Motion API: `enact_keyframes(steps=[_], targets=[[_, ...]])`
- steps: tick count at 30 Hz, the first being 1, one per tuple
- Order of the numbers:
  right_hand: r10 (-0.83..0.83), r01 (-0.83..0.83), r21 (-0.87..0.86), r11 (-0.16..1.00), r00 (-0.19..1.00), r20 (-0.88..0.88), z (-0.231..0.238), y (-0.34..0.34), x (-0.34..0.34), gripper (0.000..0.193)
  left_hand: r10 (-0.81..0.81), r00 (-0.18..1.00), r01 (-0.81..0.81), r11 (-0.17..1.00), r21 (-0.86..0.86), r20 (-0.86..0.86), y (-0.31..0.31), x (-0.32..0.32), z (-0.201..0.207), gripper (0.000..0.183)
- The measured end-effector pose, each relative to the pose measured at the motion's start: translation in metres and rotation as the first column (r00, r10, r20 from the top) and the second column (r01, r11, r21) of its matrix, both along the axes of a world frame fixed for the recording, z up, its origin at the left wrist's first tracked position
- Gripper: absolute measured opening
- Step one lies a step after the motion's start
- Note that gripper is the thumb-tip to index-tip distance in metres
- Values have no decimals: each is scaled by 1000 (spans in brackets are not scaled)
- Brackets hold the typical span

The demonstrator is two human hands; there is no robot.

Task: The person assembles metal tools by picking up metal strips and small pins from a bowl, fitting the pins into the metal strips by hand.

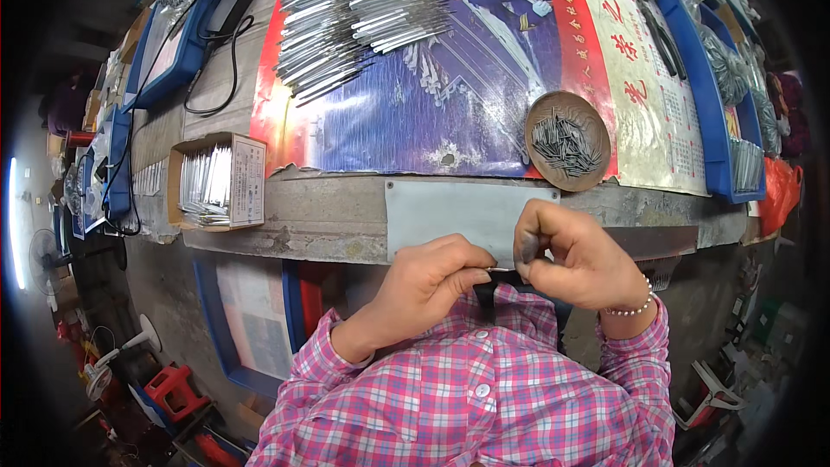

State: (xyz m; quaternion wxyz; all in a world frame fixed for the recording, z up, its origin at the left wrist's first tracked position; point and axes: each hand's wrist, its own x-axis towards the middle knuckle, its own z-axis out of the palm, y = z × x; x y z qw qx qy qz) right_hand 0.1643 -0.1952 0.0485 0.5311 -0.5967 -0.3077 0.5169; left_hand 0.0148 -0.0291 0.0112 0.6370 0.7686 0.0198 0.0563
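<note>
Centre of frame, by the lower edge of a pale grey sheet (432,212), we note the left hand (437,281), thumb and forefinger clamped on a thin metal piece (501,270); fingers cover much of it, so its full shape escapes us. Right hand (575,258) curled at the piece's right end; whether its fingertips grip or merely touch, we cannot tell. Upper centre: silvery rods (324,30), far end blurred. Right of centre: bowl (596,125) of grey pins (562,145), overlapping, hard to separate. Mid-left: cardboard box (249,182), its packed contents partly hidden.
</note>
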Motion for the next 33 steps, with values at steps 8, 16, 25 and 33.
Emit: enact_keyframes(steps=[8, 16, 25, 33], targets=[[87, -80, -36, 996, 886, 455, 23, 1, -16, 19, -135, 954, 16, 913, -407, -267, 0, -7, 4, 9], [29, -25, -17, 1000, 954, 298, 10, 2, -11, 19, -11, 998, 10, 1000, -19, -54, -2, -2, 6, 7], [-281, 302, 124, 945, 945, -165, 0, -2, -15, 20, 13, 998, -24, 984, -175, -64, 1, 6, 5, 11], [-257, 253, 136, 958, 966, 9, -6, -5, -14, 20, -12, 994, -11, 979, -203, -112, 0, 11, 6, 10]])
